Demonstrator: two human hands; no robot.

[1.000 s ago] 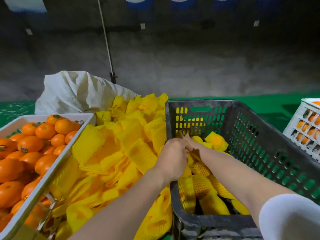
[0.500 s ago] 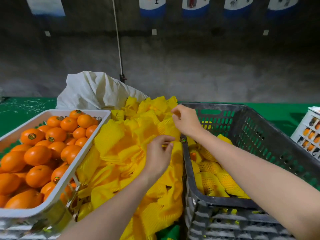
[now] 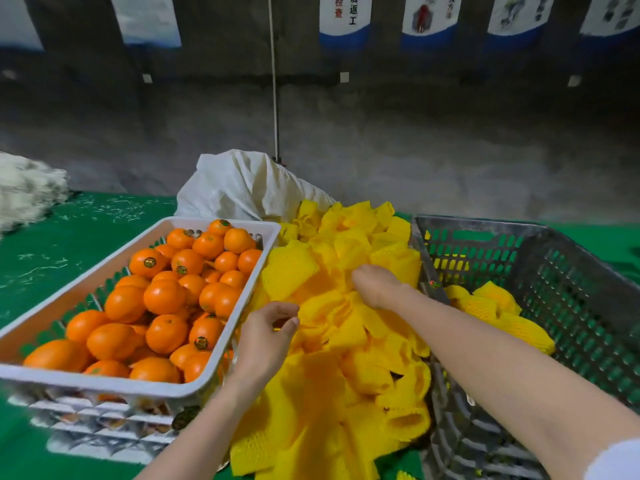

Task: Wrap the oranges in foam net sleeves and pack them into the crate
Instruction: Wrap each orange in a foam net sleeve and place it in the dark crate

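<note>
Bare oranges [image 3: 162,296] fill a white tray [image 3: 104,268] on the left. A heap of yellow foam net sleeves [image 3: 329,382] lies between it and the dark grey crate [image 3: 575,292] on the right. Wrapped oranges [image 3: 491,306] rest inside that crate. My right hand [image 3: 377,285] is pressed into the top of the heap, fingers curled down around a sleeve. My left hand [image 3: 266,337] hovers at the heap's left edge beside the tray, fingers bent and apart, with nothing in it.
A white sack [image 3: 242,185] stands behind the heap. A pale fibrous pile [image 3: 27,188] lies at the far left on the green table cover [image 3: 69,233]. More white trays [image 3: 104,431] are stacked under the orange tray. A grey wall rises behind.
My right hand has come out of the grey crate and moved left onto the sleeve heap. My left hand has shifted left and down toward the orange tray. The view has turned left.
</note>
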